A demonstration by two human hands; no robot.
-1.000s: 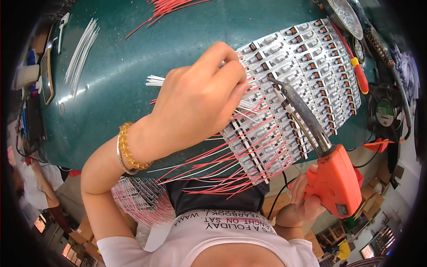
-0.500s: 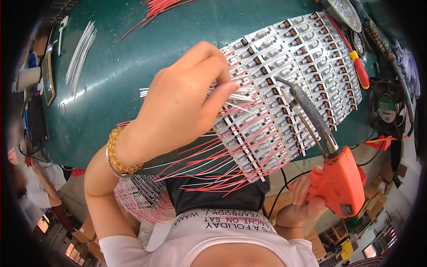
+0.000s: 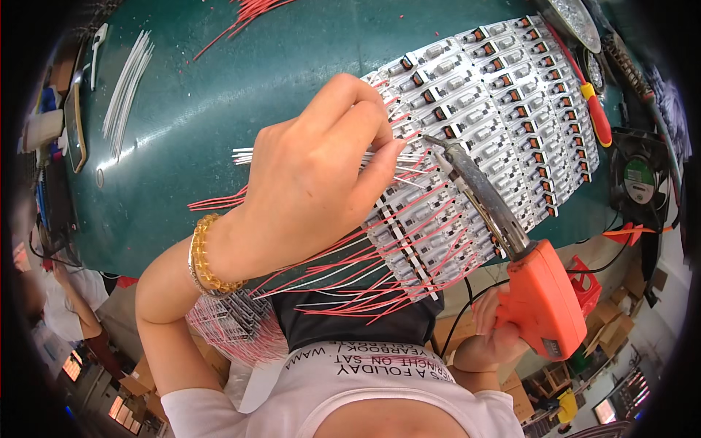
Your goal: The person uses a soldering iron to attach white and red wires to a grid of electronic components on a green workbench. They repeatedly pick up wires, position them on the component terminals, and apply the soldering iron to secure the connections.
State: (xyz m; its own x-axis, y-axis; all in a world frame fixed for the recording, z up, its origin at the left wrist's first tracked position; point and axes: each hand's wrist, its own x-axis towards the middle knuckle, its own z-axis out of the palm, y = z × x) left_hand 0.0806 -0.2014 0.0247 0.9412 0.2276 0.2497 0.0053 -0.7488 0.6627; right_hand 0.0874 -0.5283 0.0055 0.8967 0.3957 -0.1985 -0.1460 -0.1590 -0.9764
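My left hand [image 3: 314, 175] pinches a small bundle of thin white wires [image 3: 252, 155] and holds their ends against a panel of small circuit boards [image 3: 496, 117] on the green table [image 3: 219, 87]. A gold bead bracelet sits on that wrist. My right hand [image 3: 488, 337] grips the orange handle of a soldering gun [image 3: 540, 296]. Its long metal tip [image 3: 432, 140] touches the panel right beside my left fingertips. Red and white wires [image 3: 365, 288] hang from the near rows of the panel toward my body.
Loose white wires [image 3: 124, 91] lie at the table's left, red wires [image 3: 244, 14] at the far edge. A red and yellow screwdriver [image 3: 595, 113] lies right of the panel, with a small black fan [image 3: 642, 175] beyond. Another wired panel [image 3: 234, 325] hangs below my left forearm.
My left hand has moved right along the panel with the white wires. The soldering gun's tip has swung left and now meets my fingertips at the panel.
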